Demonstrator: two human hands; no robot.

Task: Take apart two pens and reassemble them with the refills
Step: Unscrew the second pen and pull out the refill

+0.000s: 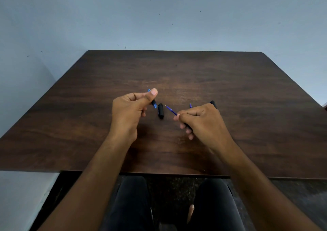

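Right hand (pixel 203 121) pinches a blue refill (pixel 171 110), tip up-left; left hand (pixel 131 110) grips a blue-and-black pen piece (pixel 154 103); black cap (pixel 160 110) lies between them on the table (pixel 230 89)

The right hand (pixel 201 119) hides most of its refill (pixel 171 110).

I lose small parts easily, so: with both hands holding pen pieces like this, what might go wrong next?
The black cap lies loose between the hands on the table; a nudge might roll it away. The right hand grips the blue refill low, so its thin tip may bend if it misses the barrel piece in the left hand.
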